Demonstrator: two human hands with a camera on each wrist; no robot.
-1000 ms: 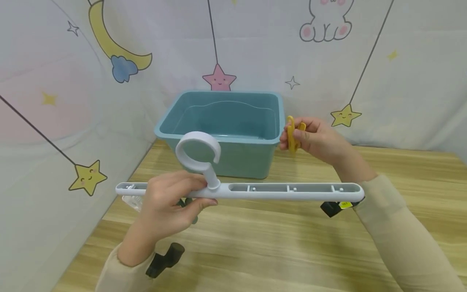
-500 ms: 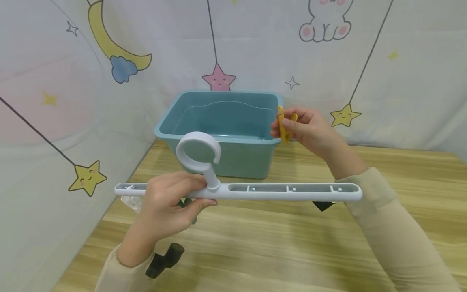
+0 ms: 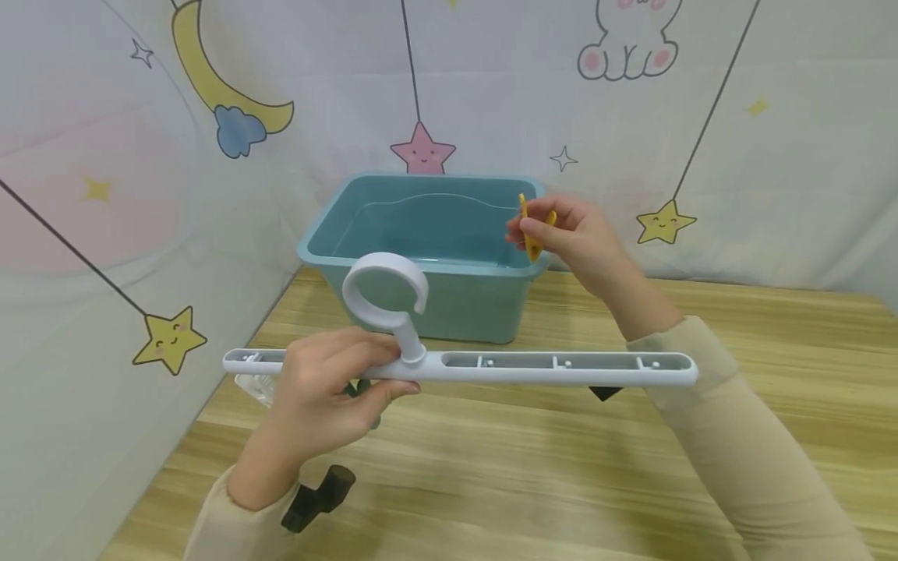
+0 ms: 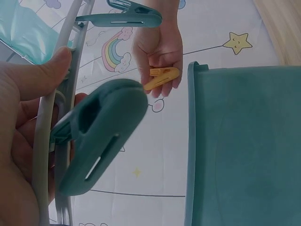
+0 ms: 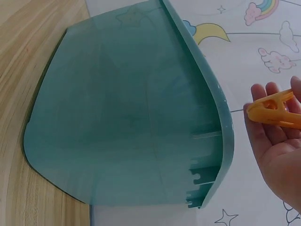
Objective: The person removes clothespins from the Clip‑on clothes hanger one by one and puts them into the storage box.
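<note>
I count two hands: the left hand (image 3: pixel 323 393) around one white hanger (image 3: pixel 459 375), two green clips (image 4: pixel 117 113) near that grip; one yellow clip (image 5: pixel 275 116) in the right hand (image 3: pixel 575 234), one teal tub (image 3: pixel 477 308) close by.

Above the bin (image 3: pixel 477 304), room lies left of the right hand (image 3: pixel 571 234), which hangs over the right rim. The raised hanger (image 3: pixel 568 376) bars the near approach; the right sleeve (image 3: pixel 730 444) blocks passage around its right end.

In the head view, the left hand (image 3: pixel 328 393) hides part of the hanger (image 3: pixel 433 369).
</note>
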